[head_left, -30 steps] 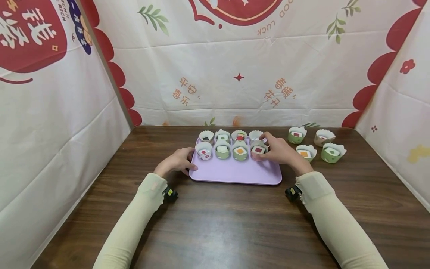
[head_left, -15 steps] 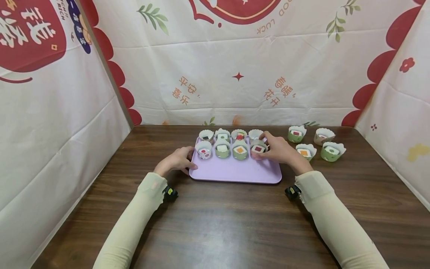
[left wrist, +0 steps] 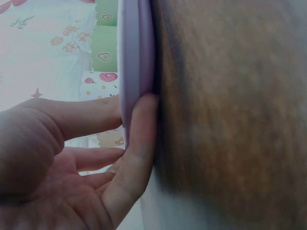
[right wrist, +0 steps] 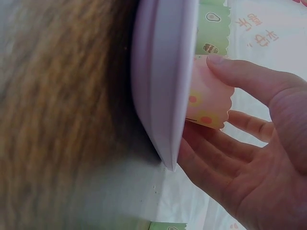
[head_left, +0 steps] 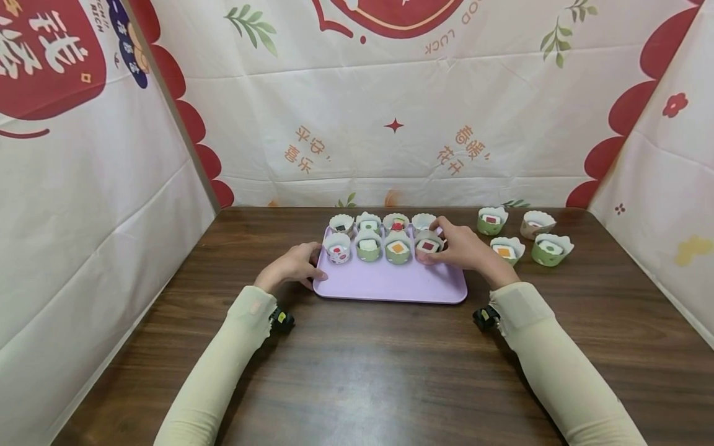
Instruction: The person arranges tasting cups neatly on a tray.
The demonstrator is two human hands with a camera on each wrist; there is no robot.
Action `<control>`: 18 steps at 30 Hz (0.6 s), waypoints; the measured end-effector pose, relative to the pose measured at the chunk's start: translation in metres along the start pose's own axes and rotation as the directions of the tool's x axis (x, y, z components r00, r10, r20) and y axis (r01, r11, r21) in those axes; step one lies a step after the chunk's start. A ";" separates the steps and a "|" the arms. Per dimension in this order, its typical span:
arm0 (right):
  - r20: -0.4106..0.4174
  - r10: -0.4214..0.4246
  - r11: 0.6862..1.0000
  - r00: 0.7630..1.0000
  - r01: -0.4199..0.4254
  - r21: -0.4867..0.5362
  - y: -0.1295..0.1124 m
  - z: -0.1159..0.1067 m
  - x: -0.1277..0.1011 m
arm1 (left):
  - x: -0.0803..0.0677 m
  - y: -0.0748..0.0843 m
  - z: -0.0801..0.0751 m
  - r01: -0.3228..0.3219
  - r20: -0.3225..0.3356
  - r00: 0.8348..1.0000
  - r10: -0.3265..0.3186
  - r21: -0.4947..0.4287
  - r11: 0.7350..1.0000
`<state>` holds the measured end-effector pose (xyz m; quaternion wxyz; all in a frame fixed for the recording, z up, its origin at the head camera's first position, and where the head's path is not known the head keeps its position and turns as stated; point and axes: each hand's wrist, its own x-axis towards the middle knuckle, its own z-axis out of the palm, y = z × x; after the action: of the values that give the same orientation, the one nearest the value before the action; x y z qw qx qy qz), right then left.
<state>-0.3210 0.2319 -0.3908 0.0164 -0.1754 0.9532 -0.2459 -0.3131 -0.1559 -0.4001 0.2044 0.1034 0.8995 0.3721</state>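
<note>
Steadying lilac tray (head_left: 390, 285) at frame centre on bench (head_left: 357, 371): left hand (head_left: 292, 267) pinching its left rim, right hand (head_left: 460, 248) curled around pink cup (head_left: 428, 244), rightmost of tray's front row.

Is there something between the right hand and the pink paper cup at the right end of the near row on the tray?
Nothing visible: the right hand already touches the pink paper cup on the lilac plastic tray.
</note>
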 end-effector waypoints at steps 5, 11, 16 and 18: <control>0.012 0.011 1.000 1.000 -0.011 0.011 -0.002 -0.002 -0.002 | 0.001 0.000 0.000 0.002 0.004 1.000 -0.002 -0.003 1.000; 0.019 0.003 1.000 1.000 -0.003 0.015 -0.007 -0.010 -0.004 | 0.000 -0.001 -0.001 -0.010 0.008 1.000 0.010 -0.009 1.000; 0.006 -0.013 1.000 1.000 0.013 0.021 -0.010 -0.021 -0.009 | 0.001 -0.002 -0.001 -0.014 0.011 1.000 0.014 -0.017 1.000; 0.007 -0.008 0.999 1.000 0.008 0.042 -0.010 -0.028 -0.013 | 0.001 -0.002 -0.001 -0.013 0.012 1.000 0.013 -0.016 1.000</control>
<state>-0.3089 0.2410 -0.3622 0.0224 -0.1796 0.9470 -0.2652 -0.3147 -0.1577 -0.4013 0.2081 0.1097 0.8946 0.3799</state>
